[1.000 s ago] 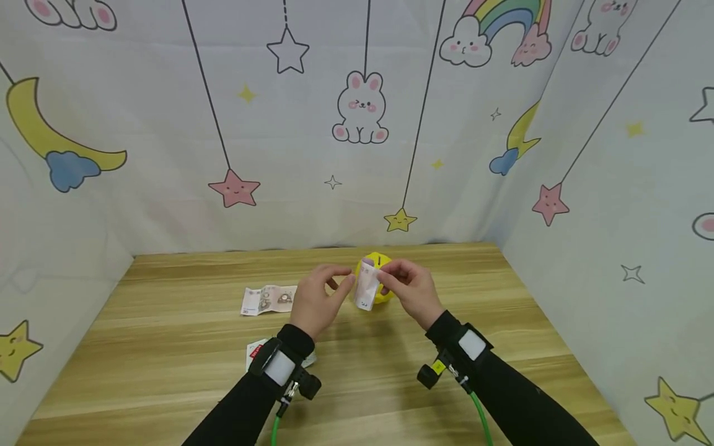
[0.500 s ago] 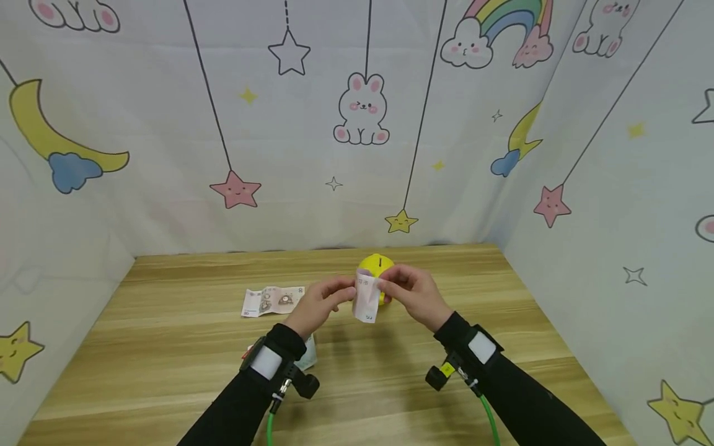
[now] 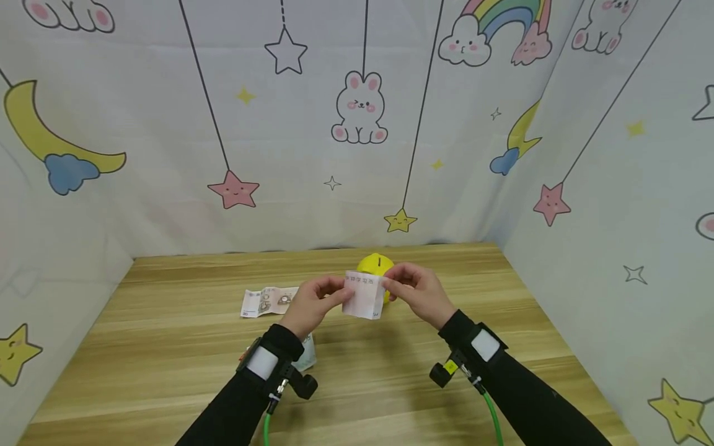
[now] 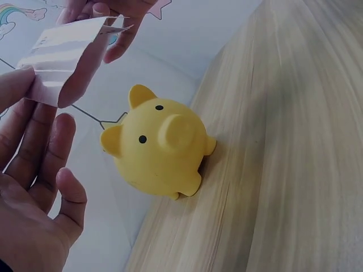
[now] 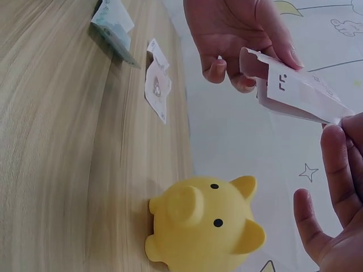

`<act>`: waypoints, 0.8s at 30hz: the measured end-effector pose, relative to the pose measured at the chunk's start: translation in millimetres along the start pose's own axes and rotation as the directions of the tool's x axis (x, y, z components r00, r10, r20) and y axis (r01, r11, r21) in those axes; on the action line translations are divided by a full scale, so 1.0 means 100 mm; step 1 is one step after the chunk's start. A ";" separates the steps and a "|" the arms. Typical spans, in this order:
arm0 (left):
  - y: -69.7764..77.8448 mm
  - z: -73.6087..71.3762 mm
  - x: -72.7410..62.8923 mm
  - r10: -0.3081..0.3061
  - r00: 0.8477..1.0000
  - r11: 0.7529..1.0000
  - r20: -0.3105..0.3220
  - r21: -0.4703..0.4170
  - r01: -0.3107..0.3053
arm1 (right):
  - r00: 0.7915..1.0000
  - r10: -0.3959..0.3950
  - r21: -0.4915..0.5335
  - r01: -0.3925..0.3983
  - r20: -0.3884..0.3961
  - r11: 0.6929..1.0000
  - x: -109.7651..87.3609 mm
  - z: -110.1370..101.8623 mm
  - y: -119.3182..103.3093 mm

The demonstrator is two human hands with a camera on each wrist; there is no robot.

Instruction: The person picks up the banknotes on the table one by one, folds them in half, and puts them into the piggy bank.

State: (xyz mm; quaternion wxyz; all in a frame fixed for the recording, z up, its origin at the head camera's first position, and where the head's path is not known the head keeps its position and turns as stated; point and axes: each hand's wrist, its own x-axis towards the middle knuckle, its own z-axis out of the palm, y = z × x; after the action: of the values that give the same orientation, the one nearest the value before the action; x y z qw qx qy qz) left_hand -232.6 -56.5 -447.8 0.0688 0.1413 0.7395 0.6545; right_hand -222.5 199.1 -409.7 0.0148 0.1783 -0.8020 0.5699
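Note:
A folded pale pink banknote (image 3: 364, 296) is held up between both hands. My left hand (image 3: 313, 305) pinches its left edge between thumb and fingers. At the right edge, the thumb and fingertips of my right hand (image 3: 418, 293) pinch it. The right wrist view shows the banknote (image 5: 300, 90) doubled over, its layers parted at one end. Just behind it stands a yellow piggy bank (image 3: 375, 263) with a slot on top, partly covered by the banknote in the head view. In the left wrist view the piggy bank (image 4: 161, 147) stands upright on the table, apart from both hands.
Another pinkish banknote (image 3: 269, 301) lies flat on the wooden table (image 3: 184, 347), left of the piggy bank. Nearer, a greenish folded note (image 3: 306, 355) is partly hidden under the left wrist. A patterned cloth (image 3: 301, 217) rises behind the table and along its sides.
The left hand has come to grip the banknote's left edge. The banknote has turned from a narrow upright strip to a wider face, and the piggy bank's top shows more.

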 end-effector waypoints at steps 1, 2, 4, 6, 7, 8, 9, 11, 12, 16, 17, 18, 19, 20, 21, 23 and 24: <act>0.00 0.00 0.00 0.000 1.000 1.000 -0.004 -0.002 0.000 | 1.000 -0.002 -0.008 0.002 -0.001 1.000 0.00 0.00 0.00; 0.01 0.00 0.00 0.001 1.000 1.000 -0.008 -0.001 -0.001 | 1.000 -0.005 -0.017 0.005 -0.002 1.000 0.00 0.00 0.00; 0.01 0.00 -0.01 -0.002 1.000 1.000 -0.012 -0.001 0.002 | 1.000 -0.011 -0.033 0.011 -0.003 0.999 0.00 0.00 0.01; 0.02 0.00 -0.01 -0.005 1.000 1.000 -0.017 0.000 0.005 | 1.000 -0.017 -0.048 0.017 -0.004 0.999 0.00 0.00 0.02; 0.02 0.00 -0.01 -0.006 1.000 1.000 -0.021 0.002 0.006 | 1.000 -0.019 -0.056 0.018 -0.006 0.998 0.00 0.00 0.02; 0.02 0.00 -0.01 -0.006 1.000 1.000 -0.026 0.005 0.006 | 1.000 -0.020 -0.064 0.020 -0.007 0.998 0.01 0.00 0.02; 0.02 0.00 -0.01 -0.007 0.999 1.000 -0.031 0.009 0.008 | 1.000 -0.021 -0.072 0.020 -0.009 0.997 0.01 0.00 0.03; 0.03 0.01 -0.01 -0.004 0.999 1.000 -0.043 0.019 0.005 | 1.000 -0.022 -0.089 0.021 -0.014 0.996 0.02 -0.01 0.04; 0.03 0.01 -0.01 -0.003 0.999 1.000 -0.047 0.022 0.004 | 1.000 -0.022 -0.095 0.020 -0.016 0.995 0.02 -0.01 0.04; 0.05 0.03 -0.01 0.002 0.998 1.000 -0.058 0.029 -0.001 | 0.999 -0.026 -0.108 0.023 -0.024 0.994 0.03 -0.01 0.05; 0.05 0.03 0.00 0.007 0.998 0.999 -0.058 0.034 -0.005 | 0.999 -0.029 -0.111 0.027 -0.024 0.994 0.04 -0.02 0.05; 0.05 0.03 0.00 0.010 0.998 0.999 -0.060 0.042 -0.007 | 0.999 -0.035 -0.115 0.032 -0.023 0.993 0.04 -0.02 0.05; 0.05 0.03 0.00 0.016 0.998 0.999 -0.061 0.052 -0.013 | 0.999 -0.041 -0.120 0.038 -0.022 0.992 0.04 -0.01 0.05; 0.06 0.03 0.00 0.022 0.998 0.998 -0.059 0.062 -0.018 | 0.999 -0.047 -0.125 0.044 -0.020 0.991 0.04 -0.02 0.05; 0.06 0.03 0.00 0.028 0.998 0.997 -0.057 0.074 -0.024 | 0.998 -0.055 -0.132 0.052 -0.017 0.990 0.04 -0.02 0.05; 0.07 0.03 0.00 0.040 0.998 0.994 -0.046 0.101 -0.036 | 0.997 -0.072 -0.147 0.069 -0.012 0.987 0.03 -0.02 0.04; 0.08 0.03 0.00 0.044 0.998 0.993 -0.040 0.109 -0.040 | 0.997 -0.080 -0.155 0.078 -0.009 0.985 0.03 -0.02 0.04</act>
State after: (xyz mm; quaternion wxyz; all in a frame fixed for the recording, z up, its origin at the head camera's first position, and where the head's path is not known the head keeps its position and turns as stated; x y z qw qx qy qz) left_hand -230.7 -53.0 -440.5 0.0315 0.1463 0.7721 0.6176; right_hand -226.9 201.1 -411.7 0.0571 0.2041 -0.8358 0.5065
